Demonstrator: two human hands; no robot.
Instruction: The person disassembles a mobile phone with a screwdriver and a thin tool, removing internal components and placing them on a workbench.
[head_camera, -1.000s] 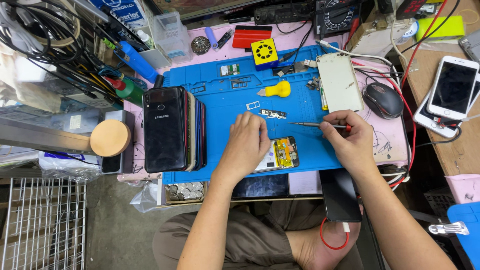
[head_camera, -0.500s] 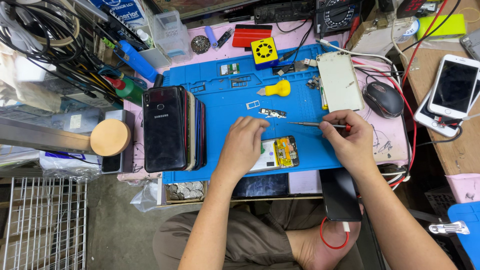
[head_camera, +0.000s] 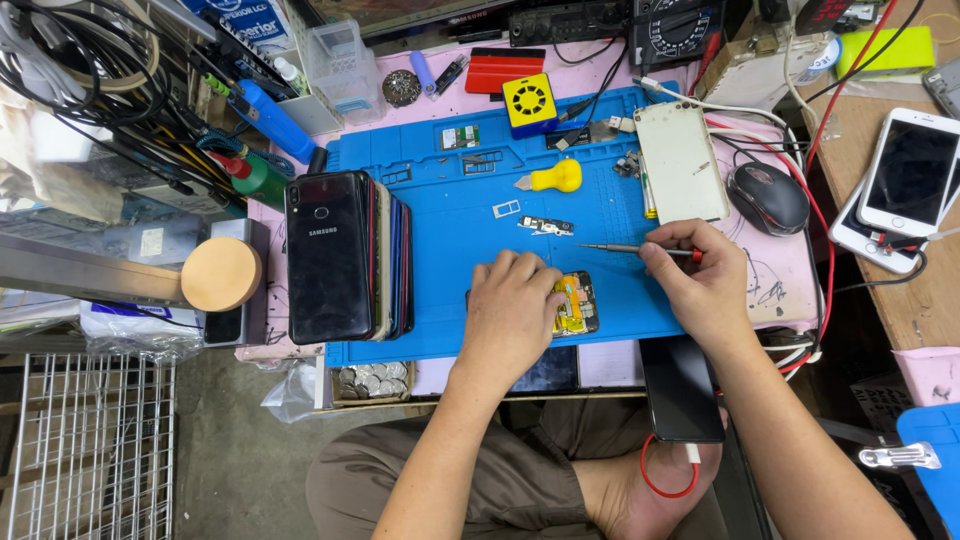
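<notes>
My left hand (head_camera: 512, 312) lies palm down on an opened phone (head_camera: 577, 303) with its yellow and gold insides showing, pinning it to the blue work mat (head_camera: 450, 240). Most of that phone is hidden under the hand. My right hand (head_camera: 700, 282) holds a thin screwdriver (head_camera: 622, 248) with a red end, its tip pointing left, just above the opened phone. A small metal part (head_camera: 545, 225) and a yellow pry tool (head_camera: 552, 179) lie on the mat beyond my hands.
A stack of phones (head_camera: 345, 255) lies on the mat's left side. A white phone back (head_camera: 681, 160), a black mouse (head_camera: 768, 197) and red and white cables sit to the right. Two more phones (head_camera: 900, 185) rest on a wooden shelf. Tools, bottles and a wooden disc (head_camera: 221, 273) crowd the left.
</notes>
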